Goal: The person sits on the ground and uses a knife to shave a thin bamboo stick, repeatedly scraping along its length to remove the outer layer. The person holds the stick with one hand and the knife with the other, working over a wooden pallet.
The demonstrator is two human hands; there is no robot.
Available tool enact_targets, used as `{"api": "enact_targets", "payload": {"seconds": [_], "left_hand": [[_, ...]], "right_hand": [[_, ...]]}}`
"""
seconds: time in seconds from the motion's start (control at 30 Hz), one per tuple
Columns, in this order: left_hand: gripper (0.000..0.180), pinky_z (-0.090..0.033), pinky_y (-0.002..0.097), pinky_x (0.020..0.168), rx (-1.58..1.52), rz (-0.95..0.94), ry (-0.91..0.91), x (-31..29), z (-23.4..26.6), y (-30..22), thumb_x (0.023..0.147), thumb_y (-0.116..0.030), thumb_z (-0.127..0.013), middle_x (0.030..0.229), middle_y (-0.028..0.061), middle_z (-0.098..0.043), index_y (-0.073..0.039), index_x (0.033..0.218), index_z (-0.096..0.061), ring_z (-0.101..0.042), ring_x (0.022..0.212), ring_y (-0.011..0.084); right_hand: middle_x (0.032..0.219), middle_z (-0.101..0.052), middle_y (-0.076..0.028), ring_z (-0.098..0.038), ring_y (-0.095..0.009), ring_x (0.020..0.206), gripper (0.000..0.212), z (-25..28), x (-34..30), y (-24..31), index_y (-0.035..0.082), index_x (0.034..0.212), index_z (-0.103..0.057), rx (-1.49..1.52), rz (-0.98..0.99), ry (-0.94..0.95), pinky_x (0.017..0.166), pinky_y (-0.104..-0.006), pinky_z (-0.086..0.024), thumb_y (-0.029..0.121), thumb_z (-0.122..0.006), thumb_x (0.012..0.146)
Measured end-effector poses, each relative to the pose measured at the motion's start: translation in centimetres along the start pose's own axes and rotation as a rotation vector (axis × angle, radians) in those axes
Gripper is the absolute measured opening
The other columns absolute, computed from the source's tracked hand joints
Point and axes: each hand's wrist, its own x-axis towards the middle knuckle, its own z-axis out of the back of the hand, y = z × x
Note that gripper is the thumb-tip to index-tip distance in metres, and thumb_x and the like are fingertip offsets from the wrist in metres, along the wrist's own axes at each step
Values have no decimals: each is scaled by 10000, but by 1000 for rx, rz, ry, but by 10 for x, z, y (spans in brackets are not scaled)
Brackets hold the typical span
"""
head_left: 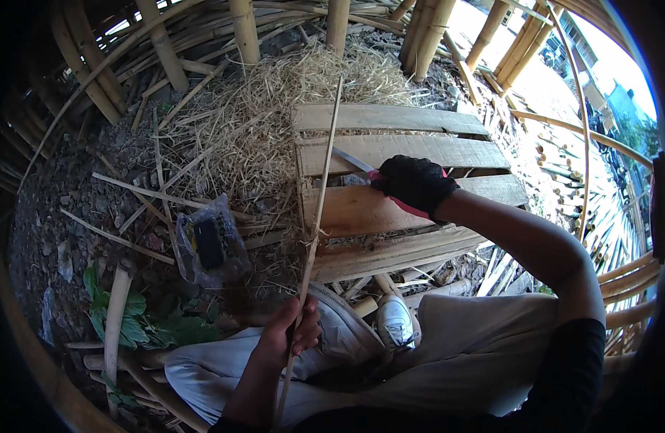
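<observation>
A long, thin bamboo strip (323, 184) runs upright through the view, past the left edge of a slatted wooden crate (401, 121). My bare left hand (295, 326) is closed around its lower part, above my left knee. Over the crate's slats, my right hand (417, 186), in a black and pink glove, grips a knife (352, 159). The blade points left toward the strip, with its tip close to it; whether they touch I cannot tell. The glove hides most of the handle.
Pale shavings (253, 137) heap behind and left of the crate. A clear plastic bag (211, 242) with a dark object lies left, near loose strips (123, 238) and green leaves (134, 321). Bamboo posts (244, 32) stand behind. Cut bamboo poles (563, 169) lie stacked at right.
</observation>
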Motion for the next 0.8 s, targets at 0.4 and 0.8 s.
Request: {"api": "enact_targets", "payload": {"seconds": [0.4, 0.8], "left_hand": [[448, -355, 215, 477, 86, 23, -73, -2, -5, 1, 1019, -578, -460, 555, -65, -370, -133, 1022, -505, -347, 400, 50], [479, -356, 225, 462, 211, 101, -165, 0, -15, 5, 1000, -638, -440, 518, -70, -333, -166, 923, -455, -319, 374, 53]], "right_hand": [[816, -592, 24, -610, -87, 676, 225, 22, -11, -2, 116, 1039, -630, 1155, -599, 43, 582, -266, -466, 330, -662, 979], [835, -677, -150, -650, -320, 740, 332, 36, -4, 44, 61, 1108, -677, 247, 48, -129, 738, -414, -505, 343, -528, 1015]]}}
